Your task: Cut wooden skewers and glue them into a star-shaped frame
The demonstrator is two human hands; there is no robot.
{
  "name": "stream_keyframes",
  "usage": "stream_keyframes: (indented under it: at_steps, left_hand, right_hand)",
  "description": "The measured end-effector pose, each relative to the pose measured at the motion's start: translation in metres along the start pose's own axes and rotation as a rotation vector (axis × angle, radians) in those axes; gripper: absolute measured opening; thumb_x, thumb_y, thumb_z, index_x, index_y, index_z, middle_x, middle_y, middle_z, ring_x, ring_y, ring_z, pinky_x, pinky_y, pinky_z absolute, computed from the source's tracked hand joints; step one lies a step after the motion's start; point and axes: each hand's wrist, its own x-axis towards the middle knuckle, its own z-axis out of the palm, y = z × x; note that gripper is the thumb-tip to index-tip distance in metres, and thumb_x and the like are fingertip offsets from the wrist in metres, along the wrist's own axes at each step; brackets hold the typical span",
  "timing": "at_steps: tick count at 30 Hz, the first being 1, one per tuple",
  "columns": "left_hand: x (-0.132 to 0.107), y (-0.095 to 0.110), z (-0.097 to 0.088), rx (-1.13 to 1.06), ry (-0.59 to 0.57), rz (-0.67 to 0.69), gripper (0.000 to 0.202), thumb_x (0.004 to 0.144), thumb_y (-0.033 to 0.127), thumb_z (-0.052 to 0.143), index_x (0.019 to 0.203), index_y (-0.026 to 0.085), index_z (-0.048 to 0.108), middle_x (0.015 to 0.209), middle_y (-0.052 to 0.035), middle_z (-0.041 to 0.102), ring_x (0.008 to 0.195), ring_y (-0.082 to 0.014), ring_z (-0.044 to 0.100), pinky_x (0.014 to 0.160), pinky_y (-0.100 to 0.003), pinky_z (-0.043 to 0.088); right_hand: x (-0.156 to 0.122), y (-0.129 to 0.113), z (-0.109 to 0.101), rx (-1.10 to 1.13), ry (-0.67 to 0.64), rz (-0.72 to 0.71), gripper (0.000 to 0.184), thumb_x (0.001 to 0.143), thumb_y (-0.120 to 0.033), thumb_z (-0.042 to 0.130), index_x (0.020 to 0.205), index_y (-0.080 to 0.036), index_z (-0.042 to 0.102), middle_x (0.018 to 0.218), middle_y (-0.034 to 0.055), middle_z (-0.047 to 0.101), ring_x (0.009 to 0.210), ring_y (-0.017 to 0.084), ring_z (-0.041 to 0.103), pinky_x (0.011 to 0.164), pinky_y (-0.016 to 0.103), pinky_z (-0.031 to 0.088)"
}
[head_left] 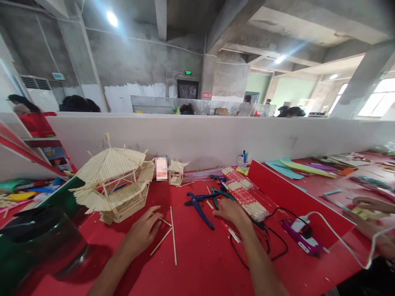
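Left hand: fingers bent beside 3 sticks, near centre. Right hand: at green-handled pliers, farther right. Whether either grasps anything cannot be told. Steady the sticks lightly; keep their ends aligned.

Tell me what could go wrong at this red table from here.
The left hand is close to the large stick model; a careless sweep might knock its edge.
The loose sticks beside that hand lie unfastened on the tabletop, so a brush could shift them.
The black cable loops near the right hand, whose arm might snag it when drawn back.
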Motion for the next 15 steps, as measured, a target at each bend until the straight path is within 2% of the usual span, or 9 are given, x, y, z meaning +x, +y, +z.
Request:
stream_keyframes:
  at_steps: [3,6,9,11,13,15]
  left_hand:
    - [0.000,0.002,-0.002,0.011,0.012,-0.019,0.035,0.099,0.039,0.038,0.104,0.024,0.069,0.134,-0.0087,0.059,0.114,-0.0236,0.063,0.091,-0.035,0.055]
    - [0.000,0.003,-0.005,0.004,0.009,-0.017,0.034,0.099,0.040,0.039,0.103,0.024,0.069,0.133,-0.0074,0.059,0.115,-0.0228,0.062,0.091,-0.033,0.055]
    - [0.000,0.004,-0.006,-0.009,0.004,-0.018,0.034,0.099,0.039,0.038,0.103,0.024,0.069,0.132,-0.0067,0.060,0.115,-0.0224,0.062,0.092,-0.033,0.054]
    - [0.001,0.005,-0.006,-0.041,0.010,-0.026,0.033,0.098,0.039,0.039,0.105,0.024,0.068,0.128,-0.0069,0.062,0.115,-0.0225,0.062,0.094,-0.034,0.053]
    - [0.003,0.009,-0.007,-0.119,0.024,-0.045,0.032,0.098,0.040,0.041,0.108,0.024,0.067,0.121,-0.0068,0.066,0.111,-0.0223,0.063,0.094,-0.034,0.052]
    - [0.005,0.018,-0.008,-0.238,0.048,-0.081,0.032,0.097,0.041,0.043,0.108,0.023,0.067,0.111,-0.0066,0.070,0.105,-0.0221,0.066,0.092,-0.034,0.053]
  right_hand:
    - [-0.004,-0.006,0.002,-0.049,-0.068,0.000,0.011,0.070,-0.016,0.068,0.081,-0.018,0.069,0.087,0.0143,0.073,0.092,0.031,0.069,0.065,0.031,0.042]
    - [-0.005,-0.004,0.002,-0.030,-0.118,-0.013,0.011,0.065,-0.007,0.065,0.068,-0.017,0.066,0.074,0.0120,0.071,0.082,0.030,0.069,0.060,0.029,0.040]
    - [-0.008,0.006,-0.006,0.029,-0.165,-0.071,0.013,0.069,-0.011,0.062,0.059,-0.018,0.060,0.063,0.0059,0.066,0.069,0.022,0.066,0.055,0.026,0.036]
    - [-0.012,0.013,-0.014,0.118,-0.170,-0.153,0.013,0.074,-0.014,0.059,0.062,-0.018,0.060,0.063,0.0017,0.063,0.066,0.017,0.062,0.054,0.024,0.035]
    - [-0.015,0.015,-0.022,0.307,-0.164,-0.298,0.010,0.079,-0.018,0.056,0.070,-0.018,0.060,0.064,-0.0019,0.060,0.063,0.013,0.058,0.054,0.022,0.034]
    - [-0.019,0.006,-0.025,0.557,-0.146,-0.464,0.010,0.084,-0.026,0.055,0.078,-0.018,0.059,0.064,-0.0041,0.057,0.060,0.012,0.054,0.055,0.021,0.035]
